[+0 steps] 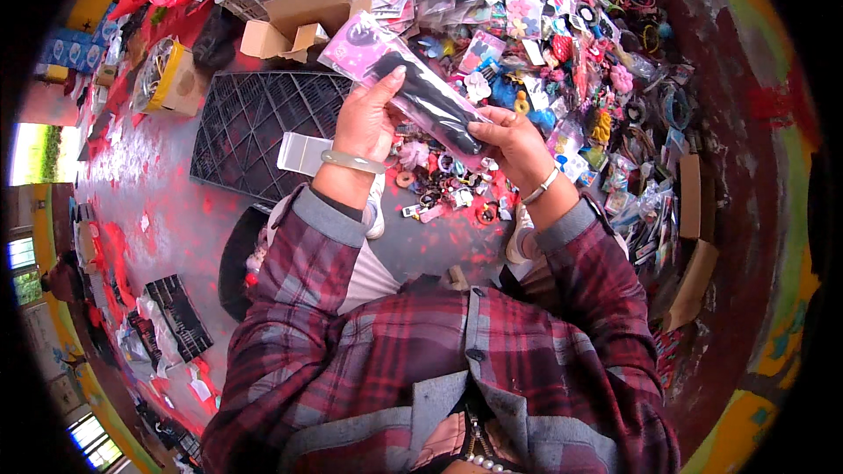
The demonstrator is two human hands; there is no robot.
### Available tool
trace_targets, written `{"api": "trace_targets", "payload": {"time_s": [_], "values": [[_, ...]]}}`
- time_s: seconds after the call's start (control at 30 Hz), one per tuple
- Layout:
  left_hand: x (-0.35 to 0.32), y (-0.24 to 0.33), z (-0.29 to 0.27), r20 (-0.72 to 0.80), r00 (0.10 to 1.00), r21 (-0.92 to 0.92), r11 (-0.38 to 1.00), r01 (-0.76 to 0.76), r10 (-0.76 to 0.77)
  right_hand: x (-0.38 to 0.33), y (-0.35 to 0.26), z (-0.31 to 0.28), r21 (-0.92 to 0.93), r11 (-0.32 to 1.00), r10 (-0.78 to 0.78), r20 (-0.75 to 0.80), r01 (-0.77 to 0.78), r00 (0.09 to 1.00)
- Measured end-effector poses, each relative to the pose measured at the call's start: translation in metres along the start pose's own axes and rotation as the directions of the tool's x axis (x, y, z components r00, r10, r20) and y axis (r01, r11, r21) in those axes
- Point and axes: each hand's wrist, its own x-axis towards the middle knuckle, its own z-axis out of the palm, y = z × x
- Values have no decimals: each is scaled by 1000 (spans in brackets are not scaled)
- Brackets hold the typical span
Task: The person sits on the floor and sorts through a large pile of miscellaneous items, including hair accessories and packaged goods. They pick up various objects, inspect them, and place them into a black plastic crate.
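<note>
Holding a clear packet [413, 88] with a black hair accessory inside, both hands grasp it: left hand [367, 118] at mid-length, right hand [514, 145] at its lower end; long axis runs upper-left to lower-right.

We're getting one view only, a head-worn fisheye looking steeply down past the plaid shirt [439, 360] at the floor [167, 184]. It's sitting close over the left hand [364, 123] and right hand [514, 145], which are coming in from the lower edge. Edges are bending toward a dark round rim.
</note>
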Motion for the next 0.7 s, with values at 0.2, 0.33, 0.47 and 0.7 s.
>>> {"api": "trace_targets", "payload": {"time_s": [0.2, 0.33, 0.47, 0.7], "values": [[4, 1, 7, 5, 999, 50, 997, -53, 53, 17, 6, -22, 3, 999, 44, 32, -44, 999], [7, 3, 11, 37, 998, 8, 999, -44, 44, 21, 5, -23, 76, 994, 79, 66, -84, 995], [6, 8, 14, 62, 996, -25, 998, -61, 63, 19, 3, -16, 133, 987, 89, 38, -94, 995], [7, 8, 7, -50, 990, -72, 989, -132, 128, 15, 1, -12, 165, 986, 16, 53, -25, 998]]}}
